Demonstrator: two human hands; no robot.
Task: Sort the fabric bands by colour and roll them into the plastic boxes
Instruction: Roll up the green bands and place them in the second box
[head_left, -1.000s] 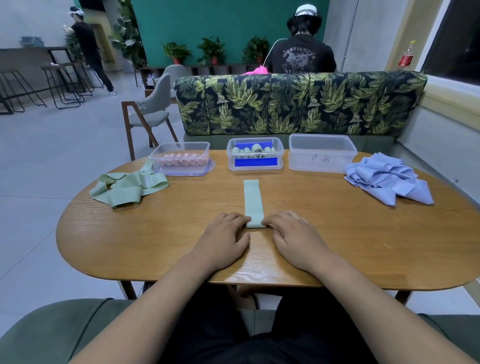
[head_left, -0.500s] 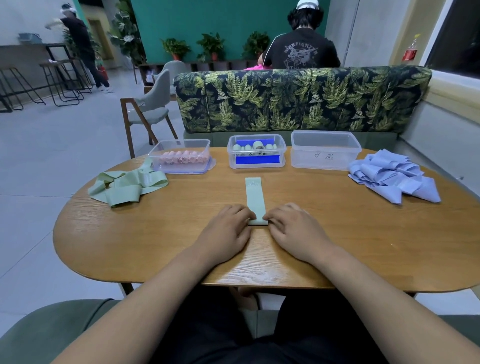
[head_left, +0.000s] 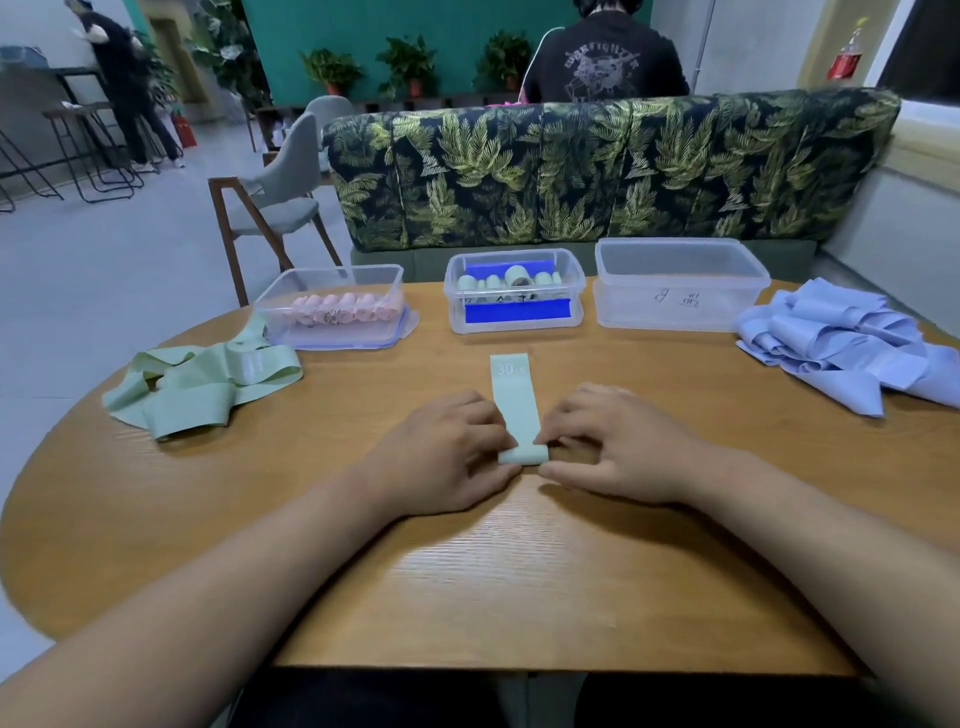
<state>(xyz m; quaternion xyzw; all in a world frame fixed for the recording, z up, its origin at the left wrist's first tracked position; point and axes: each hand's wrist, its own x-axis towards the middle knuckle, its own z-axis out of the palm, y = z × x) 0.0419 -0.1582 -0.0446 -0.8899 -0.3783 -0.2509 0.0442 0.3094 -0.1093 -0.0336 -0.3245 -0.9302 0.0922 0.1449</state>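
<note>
A pale green band (head_left: 513, 400) lies flat down the middle of the table, its near end turned up into a small roll. My left hand (head_left: 447, 452) and my right hand (head_left: 618, 447) pinch that rolled end from either side. Loose green bands (head_left: 202, 384) are heaped at the left, blue bands (head_left: 847, 348) at the right. Along the far edge stand three clear boxes: a left box (head_left: 332, 306) with pink rolls, a middle box (head_left: 514, 296) with green rolls, and a right box (head_left: 680, 286) that looks empty.
The round wooden table (head_left: 519, 571) has its near edge close to my body. A leaf-patterned sofa back (head_left: 597, 171) stands behind the boxes, with a person (head_left: 602, 57) seated beyond it. A grey chair (head_left: 280, 202) is at the far left.
My hands have rolled the near end of the green band up, so a small roll now shows between my fingers. The view has moved closer to the table.
</note>
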